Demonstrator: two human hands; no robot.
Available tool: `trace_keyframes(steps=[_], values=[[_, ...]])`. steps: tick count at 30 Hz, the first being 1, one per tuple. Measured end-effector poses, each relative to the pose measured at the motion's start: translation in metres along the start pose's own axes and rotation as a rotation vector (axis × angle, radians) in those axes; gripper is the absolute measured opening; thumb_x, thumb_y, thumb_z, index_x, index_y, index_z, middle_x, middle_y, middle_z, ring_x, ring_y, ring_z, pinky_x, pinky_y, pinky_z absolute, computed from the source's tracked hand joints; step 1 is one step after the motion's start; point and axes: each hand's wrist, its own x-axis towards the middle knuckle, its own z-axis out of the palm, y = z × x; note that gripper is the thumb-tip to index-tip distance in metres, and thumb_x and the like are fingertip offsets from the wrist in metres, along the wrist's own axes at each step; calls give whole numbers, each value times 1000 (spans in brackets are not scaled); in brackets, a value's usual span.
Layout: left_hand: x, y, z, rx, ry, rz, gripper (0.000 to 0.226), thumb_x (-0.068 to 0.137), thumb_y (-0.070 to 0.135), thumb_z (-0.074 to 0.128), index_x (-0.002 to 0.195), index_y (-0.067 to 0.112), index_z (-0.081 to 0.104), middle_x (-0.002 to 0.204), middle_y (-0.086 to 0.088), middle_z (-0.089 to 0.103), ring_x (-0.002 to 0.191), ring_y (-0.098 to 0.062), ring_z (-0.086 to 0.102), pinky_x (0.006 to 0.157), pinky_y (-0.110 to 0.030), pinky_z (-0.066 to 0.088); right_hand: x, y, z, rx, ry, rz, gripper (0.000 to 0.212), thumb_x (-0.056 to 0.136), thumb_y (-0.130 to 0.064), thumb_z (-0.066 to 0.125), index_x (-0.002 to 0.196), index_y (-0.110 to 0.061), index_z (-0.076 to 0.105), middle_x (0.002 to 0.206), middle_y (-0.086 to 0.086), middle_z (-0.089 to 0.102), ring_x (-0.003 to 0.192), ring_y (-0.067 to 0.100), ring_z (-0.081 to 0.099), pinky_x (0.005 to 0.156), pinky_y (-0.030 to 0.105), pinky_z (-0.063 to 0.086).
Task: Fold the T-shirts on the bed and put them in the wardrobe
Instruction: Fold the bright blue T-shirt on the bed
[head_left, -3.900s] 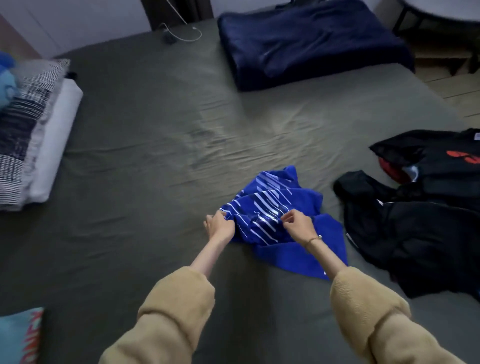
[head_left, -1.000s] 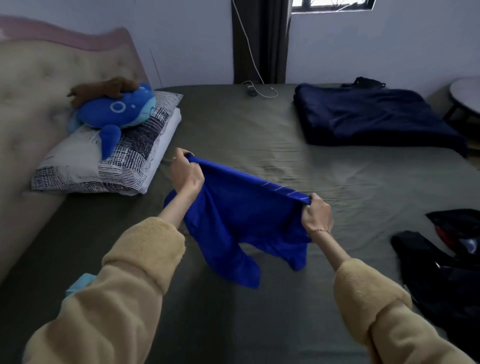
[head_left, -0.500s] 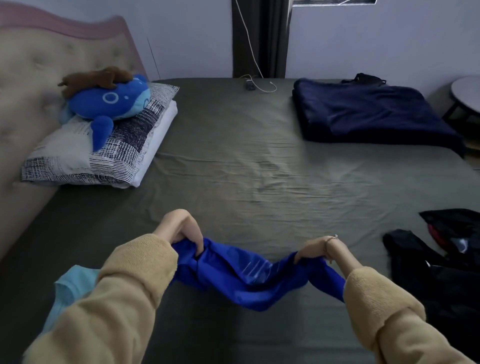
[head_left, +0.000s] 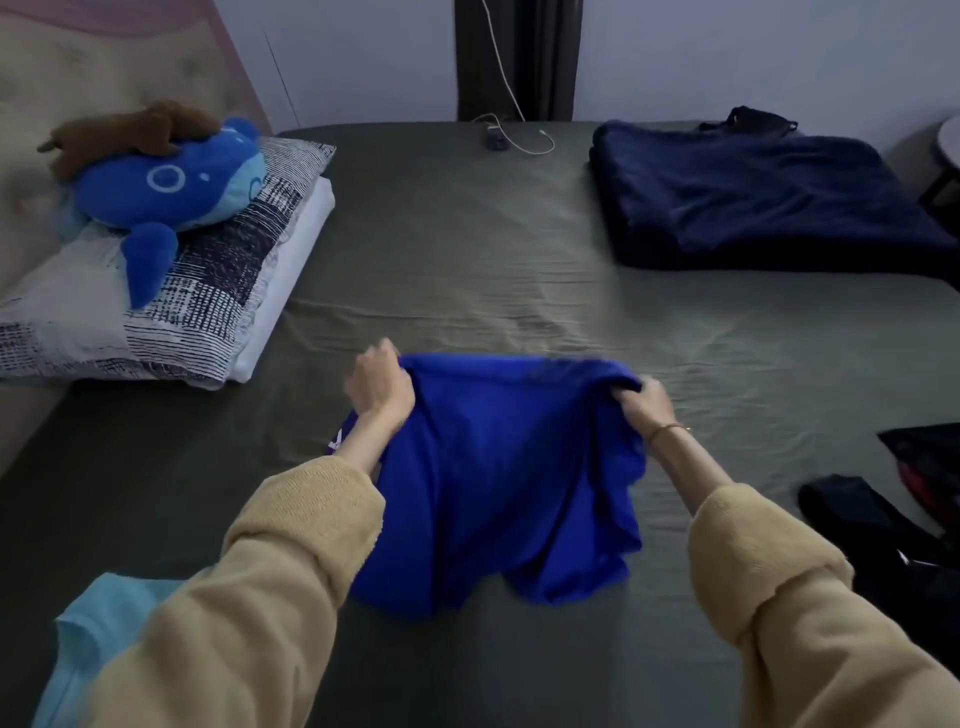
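Note:
A bright blue T-shirt (head_left: 498, 478) hangs spread between my hands over the grey-green bed (head_left: 467, 249), plain side towards me. My left hand (head_left: 379, 387) grips its top left edge. Its top right edge is gripped by my right hand (head_left: 644, 400). The shirt's lower part bunches on the sheet near me. A pile of black T-shirts (head_left: 893, 525) lies at the right edge of the bed. A light blue garment (head_left: 98, 629) shows at the lower left, partly behind my left sleeve.
Patterned pillows (head_left: 171, 291) with a blue plush toy (head_left: 166, 192) lie at the left by the headboard. A folded navy blanket (head_left: 753, 197) lies at the far right. A white cable (head_left: 519, 140) rests at the far edge. A round table (head_left: 950, 150) stands at the right.
Over the last second the shirt was swung down low towards me, then raised and stretched out again in front of me. Both hands kept their grip on its edge.

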Motion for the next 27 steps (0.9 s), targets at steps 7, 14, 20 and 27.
trace_keyframes(steps=[7, 14, 20, 27], values=[[32, -16, 64, -108, -42, -113, 55, 93, 10, 53, 142, 8, 29, 145, -15, 34, 132, -30, 33, 101, -44, 35, 31, 31, 33, -121, -144, 31, 64, 83, -2, 60, 141, -12, 33, 132, 13, 49, 112, 22, 47, 100, 34, 38], [-20, -67, 137, 85, -821, -102, 37, 79, 28, 71, 109, 16, 52, 114, -3, 57, 107, -23, 56, 84, -30, 43, 3, 95, 66, -856, -613, 219, 53, 82, -30, 68, 126, -6, 51, 128, 6, 52, 119, 24, 50, 93, 30, 42], [-62, -64, 160, 190, -960, 245, 67, 72, 41, 77, 129, 25, 46, 126, -1, 45, 119, -21, 45, 100, -37, 36, -23, 128, 100, -1022, -624, 77, 26, 88, -21, 54, 113, -14, 52, 122, 8, 56, 112, 28, 54, 79, 32, 40], [-73, -46, 166, 57, -847, 253, 87, 74, 54, 71, 145, 28, 26, 137, -7, 31, 131, -29, 33, 110, -47, 27, -7, 75, 80, -641, -550, -186, 21, 89, -5, 51, 109, -4, 56, 103, 12, 59, 98, 25, 55, 77, 27, 33]])
